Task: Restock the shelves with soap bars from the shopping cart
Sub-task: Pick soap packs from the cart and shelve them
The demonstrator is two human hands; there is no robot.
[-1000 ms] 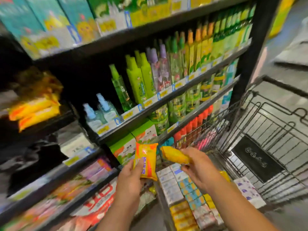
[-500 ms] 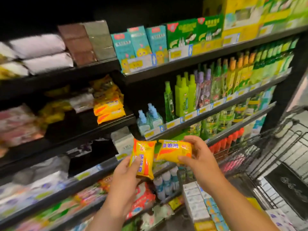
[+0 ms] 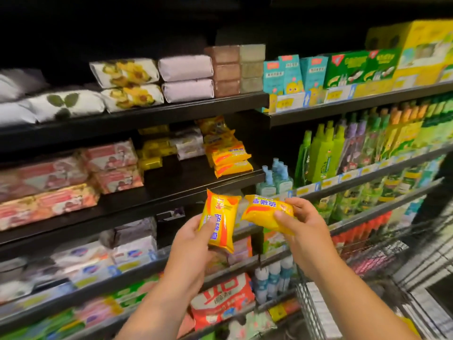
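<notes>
Stock seen at the soap bay, placed against the stack [image 3: 230, 157] of yellow bars lying on the black shelf [image 3: 171, 192]. Left bar [image 3: 220, 218]: yellow wrapper, orange band, blue print, held upright below the stack and in front of the shelf lip, not touching it. Left hand [image 3: 193, 244]: clamped on that bar's lower half, thumb pressed across the front, the other fingers curled behind it. Right bar [image 3: 266, 212]: same wrapper, held crosswise and tilted, below and slightly right of the stack, its near end just beside the left bar; whether the two touched could not be told. Right hand [image 3: 306, 227]: clamped on that bar's right end, thumb on the front face, fingers wrapped over the top edge. Pink packs [image 3: 73, 177]: piled well left of the stack on the same shelf. Dark yellow packs [image 3: 154, 153]: just left of the stack, farther back. White packs [image 3: 186, 78]: one shelf above the stack, to its left. Teal boxes [image 3: 291, 72]: above and right of the stack. Green bottles [image 3: 321, 155]: upright, right of the stack in the next bay. Blue-capped bottles [image 3: 275, 177]: just right of the stack, slightly lower. Red bag [image 3: 220, 300]: far below the stack. Cart [image 3: 310, 307]: wire, far below and right of the stack, with blurred boxes inside.
</notes>
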